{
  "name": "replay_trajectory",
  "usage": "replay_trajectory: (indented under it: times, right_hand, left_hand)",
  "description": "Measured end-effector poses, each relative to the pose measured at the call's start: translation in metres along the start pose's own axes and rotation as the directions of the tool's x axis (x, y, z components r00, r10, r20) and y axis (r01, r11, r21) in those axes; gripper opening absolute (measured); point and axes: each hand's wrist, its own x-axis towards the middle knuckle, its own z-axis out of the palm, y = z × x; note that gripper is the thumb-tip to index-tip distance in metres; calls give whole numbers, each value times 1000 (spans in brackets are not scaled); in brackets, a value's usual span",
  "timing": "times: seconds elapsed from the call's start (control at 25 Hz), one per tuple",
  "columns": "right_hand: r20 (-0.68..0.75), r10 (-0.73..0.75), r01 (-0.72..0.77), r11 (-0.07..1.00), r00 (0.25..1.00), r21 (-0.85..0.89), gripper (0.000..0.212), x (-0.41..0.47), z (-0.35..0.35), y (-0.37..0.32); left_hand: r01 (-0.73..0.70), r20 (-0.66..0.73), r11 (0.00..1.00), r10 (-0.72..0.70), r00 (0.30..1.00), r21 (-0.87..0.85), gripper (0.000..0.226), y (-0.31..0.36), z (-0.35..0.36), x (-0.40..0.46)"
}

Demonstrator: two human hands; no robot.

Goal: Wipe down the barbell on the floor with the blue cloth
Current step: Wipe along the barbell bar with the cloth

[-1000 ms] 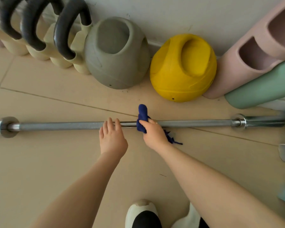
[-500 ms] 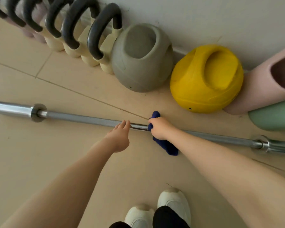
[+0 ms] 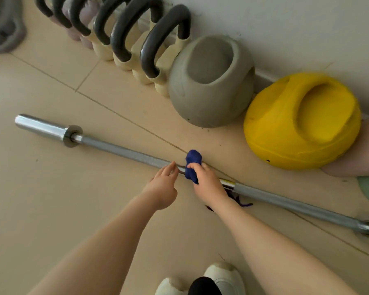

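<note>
The bare steel barbell [image 3: 124,151] lies on the tiled floor, running from its left sleeve at upper left down to a collar at the far right. A dark blue cloth [image 3: 192,163] is bunched around the shaft near its middle. My right hand [image 3: 209,184] grips the cloth against the bar; a frayed end trails out below my wrist. My left hand [image 3: 163,188] rests just left of the cloth, fingertips touching the shaft, fingers loosely apart, holding nothing.
A grey kettlebell [image 3: 211,81] and a yellow kettlebell [image 3: 303,122] stand behind the bar against the wall, beside a row of cream kettlebells with black handles [image 3: 136,41]. Pink and green equipment shows at the right edge. My white shoes [image 3: 222,277] are below.
The view has swung left, bringing the barbell's left end into sight. My right hand still holds the cloth at mid-shaft, and the left hand has stayed beside it on the bar.
</note>
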Motion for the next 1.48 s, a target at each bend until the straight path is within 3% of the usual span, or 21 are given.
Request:
replay_trajectory:
  times: [0.08, 0.16, 0.28, 0.36, 0.44, 0.52, 0.6, 0.68, 0.72, 0.88, 1.0, 1.08, 1.2, 1.28, 1.36, 1.48]
  right_hand:
    - [-70, 15, -33, 965, 997, -261, 40, -8, -8, 20]
    - [-220, 109, -195, 887, 969, -419, 40, -33, -19, 50]
    - [-282, 204, -282, 921, 937, -268, 40, -38, -17, 55]
    - [-236, 154, -201, 960, 960, -193, 38, -26, -11, 45]
    - [-168, 19, -62, 964, 986, -257, 39, -24, -14, 45]
    - [-271, -32, -87, 905, 962, -416, 41, -37, -20, 61]
    - [-340, 98, -222, 910, 935, -351, 36, -48, -29, 69]
    - [-317, 279, -346, 921, 906, -178, 35, -44, -26, 63]
    - [-311, 298, -352, 926, 903, -134, 34, -37, -21, 54]
    - [-275, 94, -138, 980, 957, -145, 31, -25, 20, 12]
    - [-262, -92, -6, 936, 961, -351, 44, -28, 14, 29]
    - [-339, -38, -123, 890, 940, -439, 29, -30, 1, 54]
    - [-376, 201, -334, 882, 905, -332, 22, -21, -2, 58]
    - [-331, 183, -284, 913, 926, -291, 21, 1, 15, 30]
    - [-300, 23, -118, 946, 954, -303, 22, 15, 34, -4]
    - [-229, -187, 75, 903, 955, -424, 45, 8, 39, -7]
  left_hand:
    - [-6, 24, 1000, 6, 1000, -22, 66, -1, -4, 1]
    - [-6, 28, 999, 7, 1000, -41, 65, -1, -5, 0]
    - [5, 15, 999, -5, 1000, -39, 67, 3, -2, -3]
    - [26, 16, 999, -25, 1000, -42, 67, 7, 1, -3]
    - [48, 11, 998, -47, 999, -45, 66, 8, 0, -2]
    - [61, 0, 998, -61, 998, -5, 65, 8, -3, -2]
    - [92, -4, 992, -92, 996, 89, 64, 14, -5, -5]
    - [118, -4, 982, -119, 993, 147, 63, 22, -5, -7]
    - [125, -3, 978, -126, 992, 167, 61, 23, -6, -6]
    - [140, -67, 961, -128, 990, 238, 58, 19, -8, -3]
    - [182, -228, 954, -127, 965, 239, 58, 13, -6, 3]
    - [180, -349, 950, -83, 933, 255, 53, 4, -5, 11]
    - [136, -393, 950, -14, 919, 282, 49, -5, -2, 16]
    - [104, -346, 952, 1, 938, 287, 50, -10, -3, 21]
    - [95, -330, 936, 24, 944, 339, 42, -14, -9, 29]
    - [18, -354, 876, 175, 919, 481, 27, -20, -16, 34]
